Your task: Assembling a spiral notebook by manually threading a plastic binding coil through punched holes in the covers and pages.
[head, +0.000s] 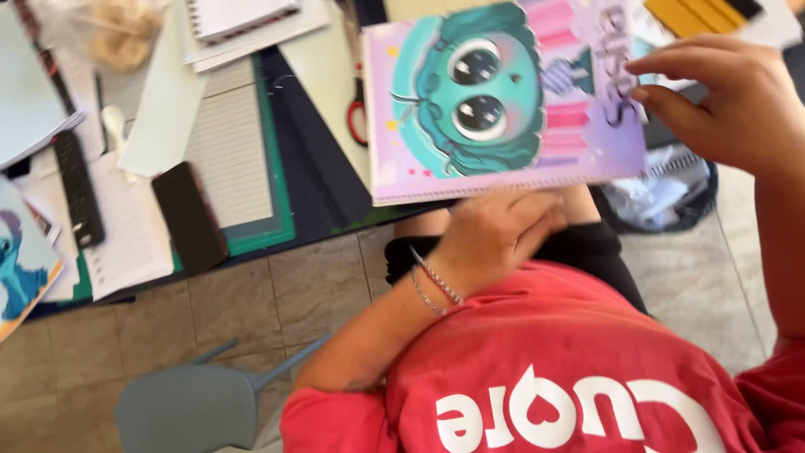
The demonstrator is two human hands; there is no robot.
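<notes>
Left hand (495, 235) and right hand (738, 101), fingers grasping lilac spiral-bound cartoon-cover notebook (503, 101); red-handled scissors (358, 109) at far left, partly hidden behind.

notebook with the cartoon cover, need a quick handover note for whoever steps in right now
Left hand: under the lower edge of the spiral notebook, fingers curled, propping it; bracelets on that wrist.
Right hand: gripping the notebook's right edge.
Notebook: closed, lilac cover with a teal big-eyed face, held tilted over the edge of the table.
Nearby on the table: red-handled scissors, green cutting mat, black phone, lined sheets.
Done: notebook lifted in both hands. Left: not set down or opened.
</notes>
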